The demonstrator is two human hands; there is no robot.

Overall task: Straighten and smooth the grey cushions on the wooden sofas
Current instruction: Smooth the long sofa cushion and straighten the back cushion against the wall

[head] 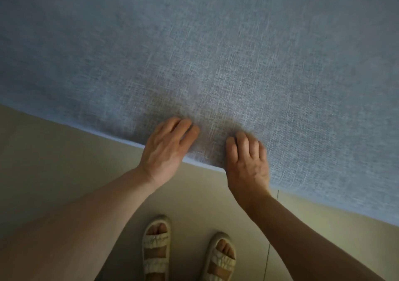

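A large grey woven cushion (216, 53) fills the upper part of the head view, its front edge running diagonally from the left down to the lower right. My left hand (167, 149) lies palm down on the cushion's front edge, fingers bent and pressing into the fabric. My right hand (248, 162) lies beside it, a little to the right, also palm down with fingers bent on the fabric. The two hands are a short gap apart. No wooden sofa frame shows.
Beige tiled floor (54, 162) lies below the cushion edge. My two feet in pale strapped sandals (156, 250) stand close to the cushion, directly under my hands.
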